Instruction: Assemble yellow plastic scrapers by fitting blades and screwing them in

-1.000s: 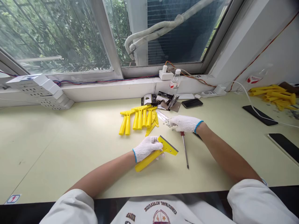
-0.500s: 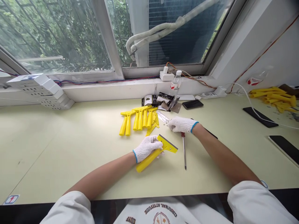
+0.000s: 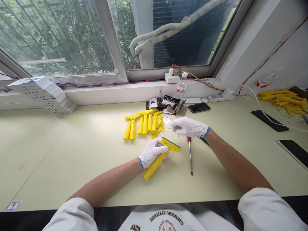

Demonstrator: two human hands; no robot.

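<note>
"While the yellow scraper (image 3: 156,164) is being looked at, where should it be placed relative to the hands?"

"It is gripped in the gloved left hand (image 3: 154,152), with the thumb laid across its neck. The handle is slanted down toward the person's body, and the head, edged with a grey blade (image 3: 171,143), is pointed out past the fingertips, toward the right."

"And is it touched by the right hand (image 3: 187,126)?"

"No, the right hand is held apart from it, farther forward and to the right. Its gloved fingers are seen curled in; whether anything is pinched between them cannot be told."

"What is found around them?"

"Beneath the right hand, the red grip of a screwdriver (image 3: 190,157) is partly covered, its shaft directed toward the person. Beyond the left hand, yellow scraper handles (image 3: 144,124) are grouped on the table (image 3: 96,138), with a black phone (image 3: 199,107) placed farther right."
</note>
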